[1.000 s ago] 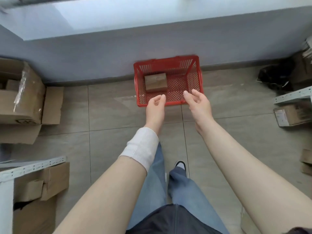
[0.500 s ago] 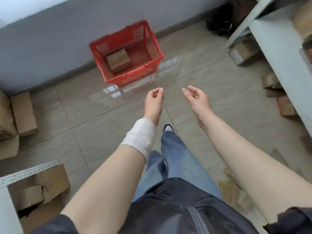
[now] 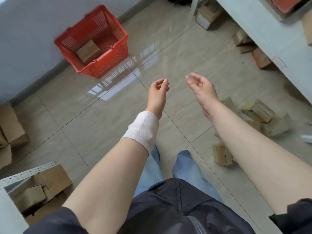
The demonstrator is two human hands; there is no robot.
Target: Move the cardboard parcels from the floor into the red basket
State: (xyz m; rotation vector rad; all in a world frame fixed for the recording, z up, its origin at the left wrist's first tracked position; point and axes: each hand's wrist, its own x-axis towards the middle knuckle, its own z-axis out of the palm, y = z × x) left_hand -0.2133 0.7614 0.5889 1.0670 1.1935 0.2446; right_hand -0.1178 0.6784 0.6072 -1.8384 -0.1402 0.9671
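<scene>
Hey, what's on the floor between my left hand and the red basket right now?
Nothing. In the head view, only bare glossy floor tiles, with a window reflection, lie between the left hand and the red basket.

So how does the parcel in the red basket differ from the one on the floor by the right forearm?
The basket parcel lies inside the red basket by the wall; the floor parcel lies on bare tile beside the right forearm. The basket parcel's top looks smooth; the floor parcel's shows a dark seam. Both are brown cardboard.
</scene>
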